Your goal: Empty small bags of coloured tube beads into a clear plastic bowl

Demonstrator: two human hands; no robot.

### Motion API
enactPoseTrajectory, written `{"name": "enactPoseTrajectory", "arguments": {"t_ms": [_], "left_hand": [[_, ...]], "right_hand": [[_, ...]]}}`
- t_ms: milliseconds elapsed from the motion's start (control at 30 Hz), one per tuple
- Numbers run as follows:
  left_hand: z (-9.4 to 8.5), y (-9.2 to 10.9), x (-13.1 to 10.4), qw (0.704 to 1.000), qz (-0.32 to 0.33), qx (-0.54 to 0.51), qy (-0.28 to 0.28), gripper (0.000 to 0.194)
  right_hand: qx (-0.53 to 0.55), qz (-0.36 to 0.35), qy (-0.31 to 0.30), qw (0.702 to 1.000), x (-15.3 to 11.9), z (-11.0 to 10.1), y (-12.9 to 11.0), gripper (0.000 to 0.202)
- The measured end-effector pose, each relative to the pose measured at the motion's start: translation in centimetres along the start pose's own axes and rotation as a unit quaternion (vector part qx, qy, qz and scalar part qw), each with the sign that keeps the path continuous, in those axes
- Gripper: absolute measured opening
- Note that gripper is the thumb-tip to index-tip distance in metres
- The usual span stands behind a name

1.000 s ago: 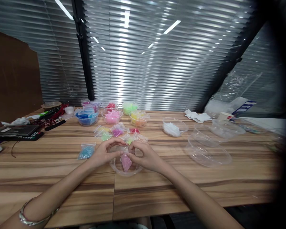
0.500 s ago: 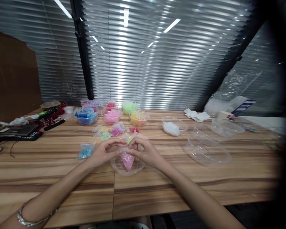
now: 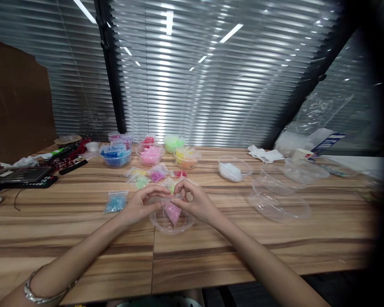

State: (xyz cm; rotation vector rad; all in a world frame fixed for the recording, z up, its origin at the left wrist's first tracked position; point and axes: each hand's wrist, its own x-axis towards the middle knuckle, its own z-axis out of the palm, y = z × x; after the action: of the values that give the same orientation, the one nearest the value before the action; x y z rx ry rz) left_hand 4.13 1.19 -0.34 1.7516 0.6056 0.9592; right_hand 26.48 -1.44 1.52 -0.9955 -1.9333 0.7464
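A small clear bag of pink beads (image 3: 173,212) hangs point down over a clear round bowl (image 3: 171,230) near the table's middle. My left hand (image 3: 141,204) has its thumb and fingers curved together at the bag's upper left. On the upper right, my right hand (image 3: 196,202) pinches the top of the bag. Just behind the hands lie bags of green (image 3: 142,182), magenta (image 3: 158,174) and red beads (image 3: 180,174). A bag of blue beads (image 3: 116,201) lies left of my left hand.
Bowls with blue (image 3: 117,157), pink (image 3: 150,155), green (image 3: 174,143) and orange-yellow bags (image 3: 187,158) stand at the back. A bowl with white contents (image 3: 231,170) is right of them. Clear bowls (image 3: 280,207) stand farther right. Cords and a black tray (image 3: 22,175) lie left.
The pink bag has shifted slightly right and up, with its lower tip swung to the right. My right hand's fingers have moved a little; the bowls and other bags stay put.
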Motion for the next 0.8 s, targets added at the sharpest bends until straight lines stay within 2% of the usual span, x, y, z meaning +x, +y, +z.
{"name": "enactPoseTrajectory", "arguments": {"t_ms": [267,800], "left_hand": [[0.22,0.21,0.04,1.0,-0.006,-0.016,0.019,0.03],[0.37,-0.21,0.13,1.0,0.014,-0.025,0.009,0.028]], "right_hand": [[-0.019,0.0,0.006,1.0,-0.01,-0.02,-0.24,0.021],[-0.052,-0.022,-0.008,0.998,0.01,-0.1,-0.33,0.02]]}}
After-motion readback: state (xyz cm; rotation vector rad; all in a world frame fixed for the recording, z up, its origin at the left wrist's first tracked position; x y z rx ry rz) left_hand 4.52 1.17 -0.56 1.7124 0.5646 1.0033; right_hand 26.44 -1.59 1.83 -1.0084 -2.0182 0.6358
